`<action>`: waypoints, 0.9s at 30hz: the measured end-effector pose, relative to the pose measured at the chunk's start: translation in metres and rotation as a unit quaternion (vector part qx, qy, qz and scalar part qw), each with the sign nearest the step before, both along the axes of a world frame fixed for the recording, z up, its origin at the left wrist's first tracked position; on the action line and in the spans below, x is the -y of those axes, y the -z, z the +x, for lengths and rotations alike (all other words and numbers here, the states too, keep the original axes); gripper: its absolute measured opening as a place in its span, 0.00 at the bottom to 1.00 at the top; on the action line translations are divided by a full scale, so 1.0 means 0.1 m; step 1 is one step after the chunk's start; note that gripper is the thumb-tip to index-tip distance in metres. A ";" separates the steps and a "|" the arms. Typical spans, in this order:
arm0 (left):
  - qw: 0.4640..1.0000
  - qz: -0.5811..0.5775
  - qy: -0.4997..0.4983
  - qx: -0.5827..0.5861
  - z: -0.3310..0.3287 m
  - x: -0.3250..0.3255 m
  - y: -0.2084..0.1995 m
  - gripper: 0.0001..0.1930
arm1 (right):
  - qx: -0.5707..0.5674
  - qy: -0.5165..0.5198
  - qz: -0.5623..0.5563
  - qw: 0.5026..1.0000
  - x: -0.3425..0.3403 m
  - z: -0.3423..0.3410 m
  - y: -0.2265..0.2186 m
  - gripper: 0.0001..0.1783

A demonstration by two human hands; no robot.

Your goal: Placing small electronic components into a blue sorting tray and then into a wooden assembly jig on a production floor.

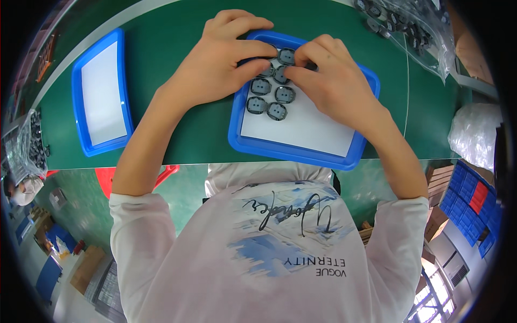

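Several small grey oval parts (pixel 285 95) with dark rims and tiny holes lie in two rough columns on the white lining of a blue tray (pixel 293 153). My left hand (pixel 223 56) reaches over the tray's far left side, its thumb and index finger closed around a part at the upper end of the group. From the right, my right hand (pixel 334 78) has thumb and bent index finger pinched at the neighbouring parts. Something dark shows between these fingers, apparently another such part, mostly hidden.
To the left on the green table (pixel 188 134) is a second blue tray (pixel 129 118), showing only white lining. A clear plastic bag (pixel 414 37) of dark parts lies at the far right, with another bag (pixel 24 148) at the left edge. Crumpled clear plastic (pixel 476 132) sits right.
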State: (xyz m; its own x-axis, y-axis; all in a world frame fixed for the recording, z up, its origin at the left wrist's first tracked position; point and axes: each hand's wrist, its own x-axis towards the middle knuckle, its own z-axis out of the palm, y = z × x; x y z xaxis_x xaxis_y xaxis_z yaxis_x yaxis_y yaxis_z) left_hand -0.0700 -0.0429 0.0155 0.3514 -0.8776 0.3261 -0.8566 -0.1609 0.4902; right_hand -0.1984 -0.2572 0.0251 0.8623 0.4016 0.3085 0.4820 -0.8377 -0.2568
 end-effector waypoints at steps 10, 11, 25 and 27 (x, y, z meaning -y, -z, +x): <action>1.000 -0.005 -0.011 0.023 0.00 0.00 0.08 0.11 | -0.022 -0.048 0.025 0.998 0.02 0.00 0.02 0.07; 1.000 -0.005 -0.012 0.023 -0.01 0.00 0.09 0.11 | -0.022 -0.049 0.025 0.998 0.01 0.01 0.02 0.07; 0.990 -0.065 0.048 0.114 0.05 0.04 -0.08 0.21 | -0.041 0.051 0.106 0.992 -0.08 -0.05 -0.02 0.09; 0.997 -0.036 0.024 0.061 -0.05 -0.02 -0.11 0.17 | -0.045 0.014 0.106 0.993 -0.07 -0.13 -0.07 0.10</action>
State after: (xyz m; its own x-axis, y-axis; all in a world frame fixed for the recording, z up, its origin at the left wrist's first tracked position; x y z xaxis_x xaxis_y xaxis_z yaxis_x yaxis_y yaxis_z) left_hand -0.0753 -0.0406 0.0266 0.2642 -0.8652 0.4262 -0.9164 -0.0873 0.3907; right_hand -0.2118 -0.2505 0.0317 0.9002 0.3108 0.3050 0.4260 -0.7738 -0.4688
